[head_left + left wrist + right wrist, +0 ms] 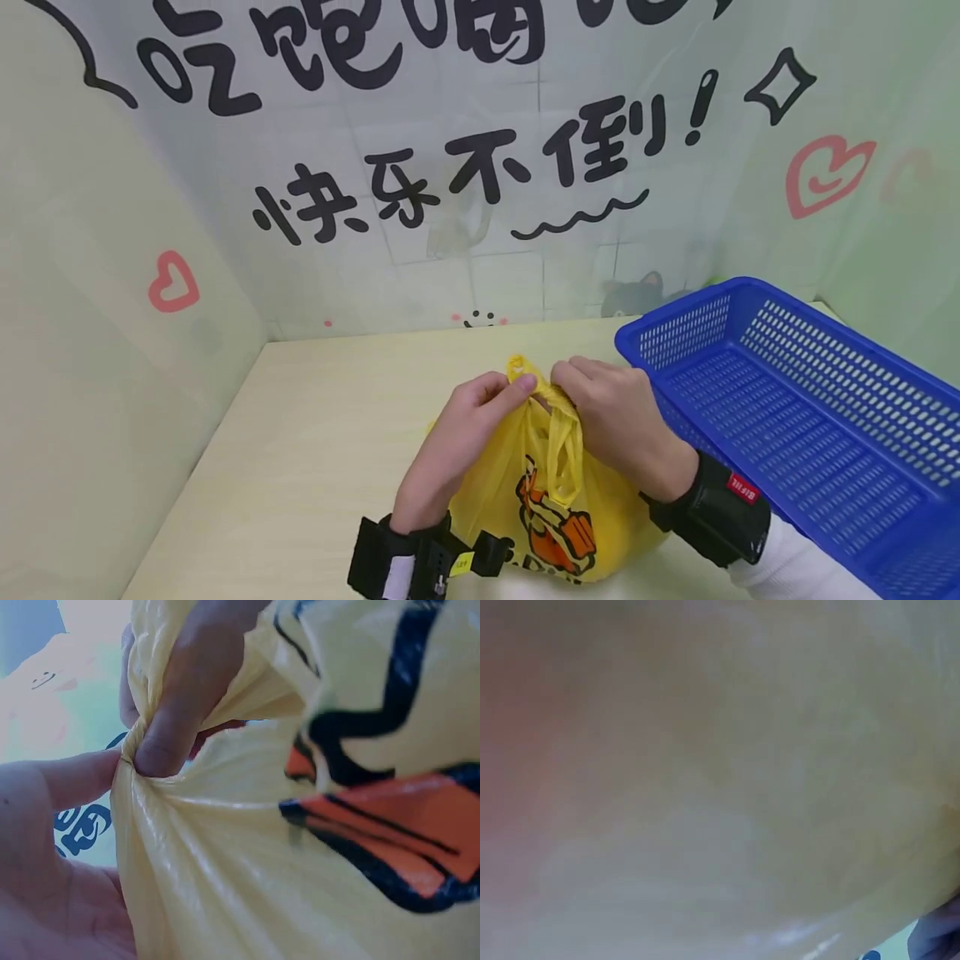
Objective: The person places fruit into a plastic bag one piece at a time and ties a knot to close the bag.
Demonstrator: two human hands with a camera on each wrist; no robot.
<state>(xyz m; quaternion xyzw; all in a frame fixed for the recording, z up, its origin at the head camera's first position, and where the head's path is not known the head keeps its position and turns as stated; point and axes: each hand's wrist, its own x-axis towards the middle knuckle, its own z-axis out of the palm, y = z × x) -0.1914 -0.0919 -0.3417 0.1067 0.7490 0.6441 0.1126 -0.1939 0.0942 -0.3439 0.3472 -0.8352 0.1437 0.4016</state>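
Observation:
A full yellow plastic bag [487,492] with an orange and black print sits on the table, its top gathered and twisted. My left hand [468,421] pinches the gathered top between thumb and fingers, at the left of the twist. On the other side my right hand [618,412] grips the bag's neck with curled fingers. One twisted handle hangs down over the front. In the left wrist view, the yellow plastic [217,877] is drawn tight around the pinched point. The bag's blurred side fills most of the right wrist view. Its contents are hidden.
A blue perforated plastic basket [787,433] stands at the right, close to the right forearm. The pale table [300,450] meets a printed curtain [337,275] at the back and left. Black straps with small devices wrap both wrists.

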